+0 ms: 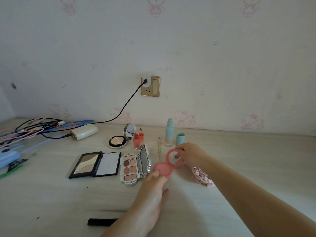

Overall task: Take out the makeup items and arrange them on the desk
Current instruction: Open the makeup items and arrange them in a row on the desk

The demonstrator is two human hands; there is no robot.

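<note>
Nearest, a black tube [102,221] lies on the desk [222,211]. The left hand [152,190] presses straight fingers on the pink blush compact [164,168] mid-desk; the right hand [191,153] pinches its raised lid [174,158]. Farther back stands a teal bottle [169,132].

Matt pale wood-grain desk [222,151], glossy black plastic palette [95,164]
</note>
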